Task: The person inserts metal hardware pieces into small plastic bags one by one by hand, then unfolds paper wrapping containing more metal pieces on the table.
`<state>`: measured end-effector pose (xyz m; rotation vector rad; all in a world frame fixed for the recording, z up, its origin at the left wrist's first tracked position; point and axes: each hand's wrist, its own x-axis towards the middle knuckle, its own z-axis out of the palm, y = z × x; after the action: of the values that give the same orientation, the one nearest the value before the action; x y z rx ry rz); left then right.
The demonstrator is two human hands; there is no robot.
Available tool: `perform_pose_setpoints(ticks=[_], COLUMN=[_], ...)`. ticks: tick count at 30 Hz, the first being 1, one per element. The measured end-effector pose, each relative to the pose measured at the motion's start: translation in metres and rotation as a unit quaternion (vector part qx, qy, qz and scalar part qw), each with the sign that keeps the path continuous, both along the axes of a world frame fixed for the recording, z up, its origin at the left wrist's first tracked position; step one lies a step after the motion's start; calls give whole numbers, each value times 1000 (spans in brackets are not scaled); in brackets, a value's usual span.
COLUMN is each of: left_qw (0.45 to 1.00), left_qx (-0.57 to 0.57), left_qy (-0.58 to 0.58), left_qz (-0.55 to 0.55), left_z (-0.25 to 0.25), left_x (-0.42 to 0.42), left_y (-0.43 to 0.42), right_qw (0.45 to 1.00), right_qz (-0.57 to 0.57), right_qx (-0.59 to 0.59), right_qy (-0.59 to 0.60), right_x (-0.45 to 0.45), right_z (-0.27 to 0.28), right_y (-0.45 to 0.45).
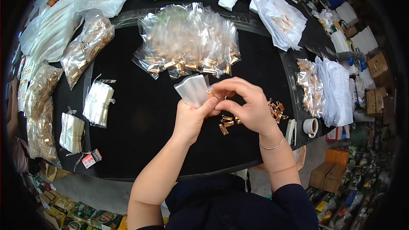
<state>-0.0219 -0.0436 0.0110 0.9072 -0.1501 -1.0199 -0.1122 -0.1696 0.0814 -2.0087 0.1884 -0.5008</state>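
My left hand (191, 118) is closed on a small stack of clear plastic bags (191, 90), held upright above the black table. My right hand (246, 104) meets it at the bags' right side. Its thumb and fingers are pinched together near the left thumb; whatever they grip is too small and hidden to make out. Under and beside the right hand lie loose gold-coloured metal clips (224, 128), partly covered by that hand. Beyond both hands is a heap of filled clear bags (187, 38), with gold pieces showing at their near ends.
Bundles of flat clear bags (99, 103) lie at the left, near a red and white label (90, 159). Large bags of gold parts (87, 47) line the left edge. At the right are a white cup (310, 127), white bags (336, 89) and another parts bag (310, 87).
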Motion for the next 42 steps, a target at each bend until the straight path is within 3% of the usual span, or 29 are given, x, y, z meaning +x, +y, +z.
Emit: perform_pose_setpoints(ticks=[2, 5, 6, 8, 14, 17, 19, 20, 22, 31, 35, 38, 42], left_qw=[1000, 1000, 998, 989, 992, 994, 993, 992, 992, 999, 999, 998, 998], left_qx=[0, 4, 20, 52, 56, 74, 70, 67, 65, 42, 43, 52, 56], left_qy=[-13, -29, -30, -30, 1, -22, -34, -42, -30, -12, 4, -2, -30], left_qz=[2, 3, 47, 134, 110, 78, 93, 101, 102, 30, 22, 18, 7], left_z=[0, -1, -1, -2, 1, -8, -10, -10, -3, 2, 5, 4, 3], left_x=[2, 2, 5, 12, 19, 17, 15, 15, 15, 17, 15, 14, 13], left_y=[-1, -2, -3, -5, 0, 3, 1, 0, -1, 4, 3, 3, 2], right_qw=[1000, 997, 997, 999, 994, 974, 977, 977, 923, 932, 960, 996, 985], right_qz=[1, -22, -24, -33, -56, -105, 36, 38, 100, 103, 78, -47, -55], right_qx=[-19, 55, 55, 4, -80, -200, -194, -193, -293, -201, -158, -68, -157], right_qy=[1, -44, -45, -6, 50, -21, 76, 76, 229, 282, 217, 21, -34], right_x=[3, 5, 9, 21, 42, 17, -9, -21, -38, -33, -32, -19, 4], right_z=[2, 13, 14, 15, -15, -1, -4, -8, -17, -21, -13, 14, 30], right_y=[-1, -17, -24, -44, -69, -44, -37, -30, -20, -18, -22, -20, -13])
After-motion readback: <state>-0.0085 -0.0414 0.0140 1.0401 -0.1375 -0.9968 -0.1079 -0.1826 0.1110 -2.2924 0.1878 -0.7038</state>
